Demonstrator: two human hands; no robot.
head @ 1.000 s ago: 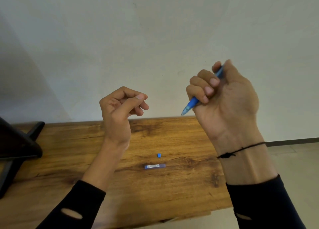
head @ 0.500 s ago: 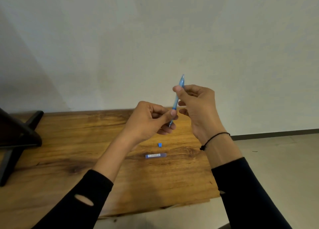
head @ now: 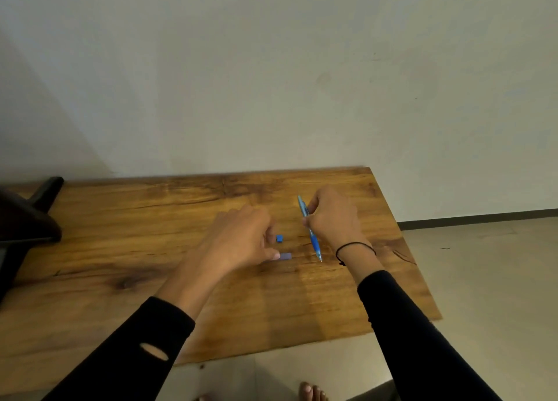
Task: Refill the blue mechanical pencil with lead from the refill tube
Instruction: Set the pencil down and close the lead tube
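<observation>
On the wooden table (head: 151,249) lies the purple-blue lead refill tube (head: 286,256); only its right end shows. My left hand (head: 241,237) hangs low over its left part, thumb tip touching the tube, fingers a little apart from the thumb. Just beyond the tube and beside my left fingers sits a small blue cap (head: 279,238). My right hand (head: 332,219) grips the blue mechanical pencil (head: 312,237) around its middle. The pencil is nearly upright, with its tip pointing down, close to the tabletop right of the tube.
A dark stand (head: 30,219) occupies the table's left end. The wall runs along the table's far edge. The table's right edge (head: 401,237) is close to my right wrist, with bare floor beyond. Toes (head: 311,391) show below the front edge.
Both hands came down from in front of the wall to the tabletop. My left hand let go of the pencil and dropped onto the tube. The pencil's tip swung downward.
</observation>
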